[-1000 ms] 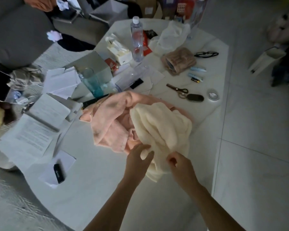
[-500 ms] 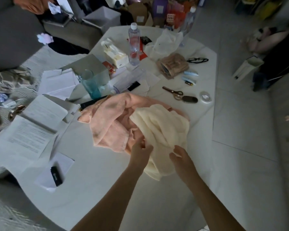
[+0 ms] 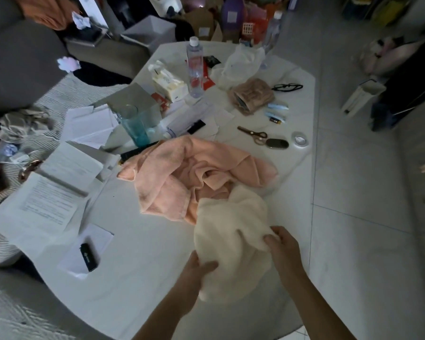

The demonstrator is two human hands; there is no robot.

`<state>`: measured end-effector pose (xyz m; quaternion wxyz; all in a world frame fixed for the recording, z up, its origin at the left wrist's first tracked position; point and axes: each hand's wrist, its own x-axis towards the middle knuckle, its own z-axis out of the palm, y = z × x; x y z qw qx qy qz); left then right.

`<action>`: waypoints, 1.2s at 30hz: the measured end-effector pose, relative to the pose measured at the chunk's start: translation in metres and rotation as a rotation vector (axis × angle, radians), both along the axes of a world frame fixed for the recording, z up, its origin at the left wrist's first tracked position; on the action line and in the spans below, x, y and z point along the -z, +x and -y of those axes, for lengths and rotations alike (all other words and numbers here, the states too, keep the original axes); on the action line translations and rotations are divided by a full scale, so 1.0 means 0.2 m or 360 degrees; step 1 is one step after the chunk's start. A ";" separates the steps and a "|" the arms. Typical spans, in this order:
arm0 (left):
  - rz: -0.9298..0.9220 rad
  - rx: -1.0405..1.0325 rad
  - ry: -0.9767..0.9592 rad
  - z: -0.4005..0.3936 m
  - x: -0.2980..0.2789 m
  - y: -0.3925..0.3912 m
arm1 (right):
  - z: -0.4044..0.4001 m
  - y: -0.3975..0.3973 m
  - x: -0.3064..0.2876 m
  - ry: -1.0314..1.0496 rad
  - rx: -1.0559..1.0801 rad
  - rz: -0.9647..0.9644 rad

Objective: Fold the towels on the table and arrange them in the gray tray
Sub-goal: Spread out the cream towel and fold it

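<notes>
Hands [image 3: 196, 271] [image 3: 284, 246] on unlabelled cream towel [image 3: 231, 224]

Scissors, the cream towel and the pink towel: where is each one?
scissors [image 3: 253, 134]: head view, on the pivot where blades meet handles.
cream towel [image 3: 228, 224]: head view, on the bunched middle between the two hands.
pink towel [image 3: 172, 173]: head view, on its rumpled middle.

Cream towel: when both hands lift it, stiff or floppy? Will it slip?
Probably floppy: the cream towel bunches and sags in soft folds between the left hand and right hand. Likely light, since pinches alone hold it. Its fluffy surface looks grippy, so slipping seems unlikely.
</notes>
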<state>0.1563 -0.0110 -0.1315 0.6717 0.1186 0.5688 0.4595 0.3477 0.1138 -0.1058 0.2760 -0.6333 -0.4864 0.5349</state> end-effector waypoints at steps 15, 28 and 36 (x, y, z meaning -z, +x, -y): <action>-0.0390 0.1024 -0.0177 0.23 0.04 0.15 | -0.16 0.47 0.08 -0.0387 -0.0085 0.0560; -0.1268 -0.0281 -0.0585 0.02 0.20 0.34 | -0.14 0.15 0.19 0.0117 -0.1057 0.0512; -0.1350 -0.0162 -0.0801 0.17 0.24 0.42 | -0.31 0.62 0.21 0.0049 -0.0310 0.0376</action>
